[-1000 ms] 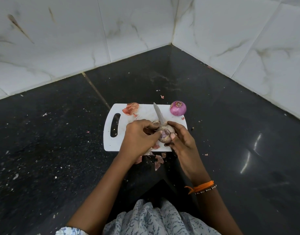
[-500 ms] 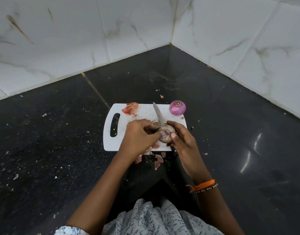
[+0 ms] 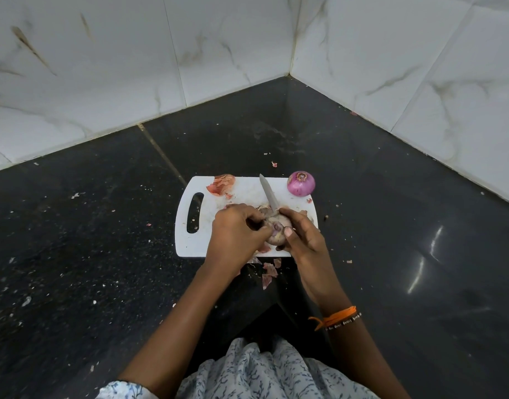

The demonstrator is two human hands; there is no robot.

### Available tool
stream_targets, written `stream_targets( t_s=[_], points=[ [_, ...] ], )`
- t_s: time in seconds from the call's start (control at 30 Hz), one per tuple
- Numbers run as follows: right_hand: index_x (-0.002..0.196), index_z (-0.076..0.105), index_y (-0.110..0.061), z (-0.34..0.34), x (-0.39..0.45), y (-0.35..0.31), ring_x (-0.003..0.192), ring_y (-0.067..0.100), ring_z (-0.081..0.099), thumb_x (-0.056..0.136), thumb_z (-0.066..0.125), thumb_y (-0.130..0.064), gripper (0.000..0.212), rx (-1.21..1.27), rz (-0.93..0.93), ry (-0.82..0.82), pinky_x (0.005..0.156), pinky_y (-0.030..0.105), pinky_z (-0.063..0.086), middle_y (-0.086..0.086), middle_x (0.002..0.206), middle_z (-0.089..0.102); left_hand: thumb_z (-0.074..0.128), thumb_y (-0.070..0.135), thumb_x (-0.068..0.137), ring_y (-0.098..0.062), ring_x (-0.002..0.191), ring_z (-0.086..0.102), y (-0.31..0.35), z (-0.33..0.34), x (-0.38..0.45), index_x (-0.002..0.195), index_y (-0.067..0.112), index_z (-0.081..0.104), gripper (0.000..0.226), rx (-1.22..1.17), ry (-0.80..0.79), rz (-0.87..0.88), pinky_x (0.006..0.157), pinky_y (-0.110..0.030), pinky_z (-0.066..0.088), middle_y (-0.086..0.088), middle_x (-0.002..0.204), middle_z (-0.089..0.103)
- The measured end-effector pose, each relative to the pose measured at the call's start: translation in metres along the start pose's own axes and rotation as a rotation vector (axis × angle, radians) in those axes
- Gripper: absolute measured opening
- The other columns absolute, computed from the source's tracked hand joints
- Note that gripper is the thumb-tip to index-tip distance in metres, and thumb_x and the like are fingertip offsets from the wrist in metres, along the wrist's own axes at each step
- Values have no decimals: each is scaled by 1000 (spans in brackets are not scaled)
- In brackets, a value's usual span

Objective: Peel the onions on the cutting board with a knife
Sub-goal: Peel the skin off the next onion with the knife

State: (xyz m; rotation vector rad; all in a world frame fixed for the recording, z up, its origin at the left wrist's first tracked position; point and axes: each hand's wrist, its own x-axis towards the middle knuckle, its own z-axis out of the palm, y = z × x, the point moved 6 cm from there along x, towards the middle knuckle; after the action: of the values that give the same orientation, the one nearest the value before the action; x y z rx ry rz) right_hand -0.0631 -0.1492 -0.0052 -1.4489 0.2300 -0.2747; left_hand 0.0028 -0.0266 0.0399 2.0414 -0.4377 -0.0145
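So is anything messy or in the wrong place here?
Yes. Pink onion skin scraps have fallen off the near edge of the white cutting board onto the dark floor, and tiny flecks are scattered around it. A bigger peel lies at the board's far edge. Nothing looks broken.

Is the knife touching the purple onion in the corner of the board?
Apart. In the head view, bare white cutting board shows between the knife blade and the purple onion.
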Motion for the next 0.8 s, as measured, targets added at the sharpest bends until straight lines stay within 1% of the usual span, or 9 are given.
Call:
stream_targets(
  t_s=[0.1,0.17,0.23,0.3,0.37,0.47,0.6,0.7,0.8],
  points=[
    [128,51,-9,-3,1,1,116,26,58,99,41,-3,32,36,10,15,93,37,52,13,127,57,69,0,79,4,52,62,-7,1,-1,76,12,71,12,-143,-18,-98,45,-5,42,13,64,63],
    [128,52,-8,-5,3,2,118,28,56,99,40,-2,32,53,22,29,97,44,49,15,128,55,64,-1,84,1,54,64,-12,2,-2,82,8,72,13,-230,-20,-170,46,-6,44,5,69,67],
    [129,52,-8,-6,3,4,120,28,55,99,40,-3,32,65,32,42,100,49,47,15,129,55,61,0,87,-1,60,66,-14,2,-2,86,7,73,14,-275,-20,-198,48,-7,46,-3,78,69],
    [129,52,-8,-6,3,5,120,27,56,99,40,-3,32,74,38,48,100,50,46,14,130,54,61,3,88,-2,62,67,-13,2,-3,84,12,72,15,-321,-15,-204,48,-8,47,-4,81,70],
    [129,51,-8,-6,3,5,120,27,56,99,41,-4,33,77,39,46,101,49,46,14,130,54,67,6,85,-1,59,67,-10,3,-4,79,16,70,12,-361,-19,-205,46,-8,46,-1,77,69],
    [129,51,-7,-6,3,6,120,26,56,99,41,-2,33,94,40,32,101,48,46,14,130,55,73,3,78,5,65,66,-7,4,-5,77,16,68,13,-299,-5,-156,47,-6,46,3,79,68],
    [127,52,-8,-4,3,5,118,27,57,96,46,-1,32,129,41,24,97,43,49,14,128,56,70,-1,79,11,69,62,-4,5,-3,76,11,67,13,-222,16,-64,49,-4,45,4,82,63],
    [125,54,-11,-3,3,3,115,27,59,91,57,-4,34,102,20,32,91,37,53,14,124,57,66,-1,82,11,71,60,-5,6,-2,80,7,67,8,-154,11,-30,51,-3,44,-4,87,63],
    [126,52,-7,-1,3,5,115,29,59,91,54,-2,35,197,33,20,91,38,52,15,125,58,61,-2,86,10,67,60,-11,6,-1,81,6,64,10,-191,27,-76,49,-4,44,-10,90,62]
  ],
)
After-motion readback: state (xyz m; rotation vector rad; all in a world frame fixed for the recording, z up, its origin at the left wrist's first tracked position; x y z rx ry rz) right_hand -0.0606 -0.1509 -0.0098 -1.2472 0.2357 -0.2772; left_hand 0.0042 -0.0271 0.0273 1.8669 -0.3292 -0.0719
